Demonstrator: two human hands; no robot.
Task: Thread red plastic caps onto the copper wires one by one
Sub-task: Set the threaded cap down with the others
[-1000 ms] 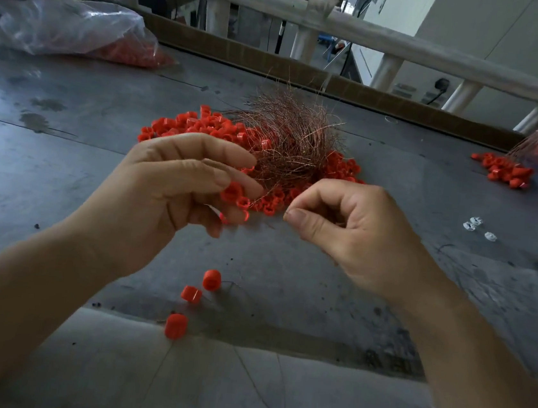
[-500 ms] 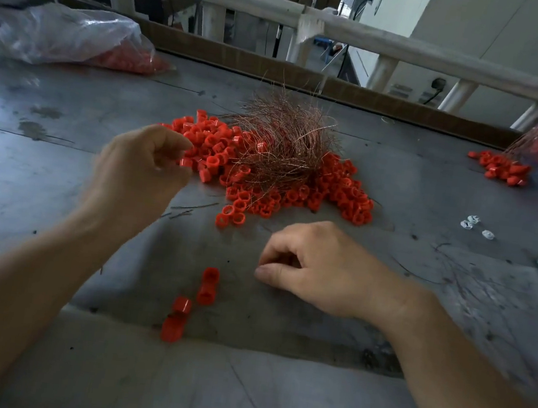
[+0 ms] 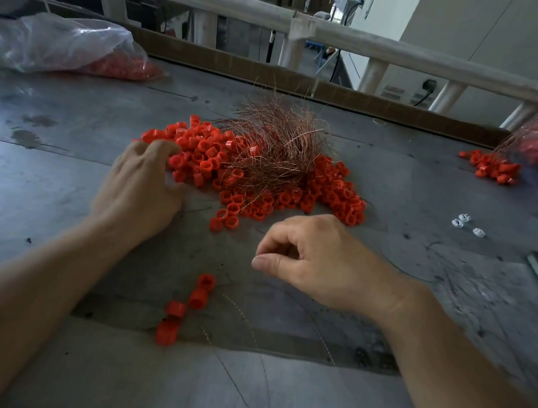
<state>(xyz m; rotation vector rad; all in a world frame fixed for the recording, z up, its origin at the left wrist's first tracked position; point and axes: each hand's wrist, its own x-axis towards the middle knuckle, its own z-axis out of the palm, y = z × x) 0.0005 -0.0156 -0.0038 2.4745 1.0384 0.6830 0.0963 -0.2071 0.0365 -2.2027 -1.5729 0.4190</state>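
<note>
A single copper wire [image 3: 241, 316] trails in loose curves over the near edge of the grey metal table [image 3: 43, 198]. It is hair-thin and shows mostly as a broken glint. Four threaded caps [image 3: 198, 298] lie in a crooked row beside it, short red plastic rings with smooth walls and open bores.

Just beyond, the right hand [image 3: 318, 263] hovers with its thumb pressed to a curled forefinger. This looks like a pinch on the wire's free end, though the strand is too fine to make out between the fingers.

The left hand [image 3: 138, 189] lies palm down at the left edge of the pile of red caps [image 3: 205, 159], fingers curled over it. Whether a cap is already caught under them is hidden.

The step appears to be fetching the next cap. It would go best if one ring were picked off the loose rim of the pile and turned bore-forward. The wire tip should be kept short and straight past the pinch so it does not buckle.

A springy, bristling tuft of copper wires [image 3: 277, 147] sits on the pile's middle, and strands could snag a cap dragged through it. Small white clips [image 3: 465, 223] lie to the right. A clear crinkled plastic bag [image 3: 61, 42] of caps rests far left, and a pale railing [image 3: 217, 0] runs behind the table.
</note>
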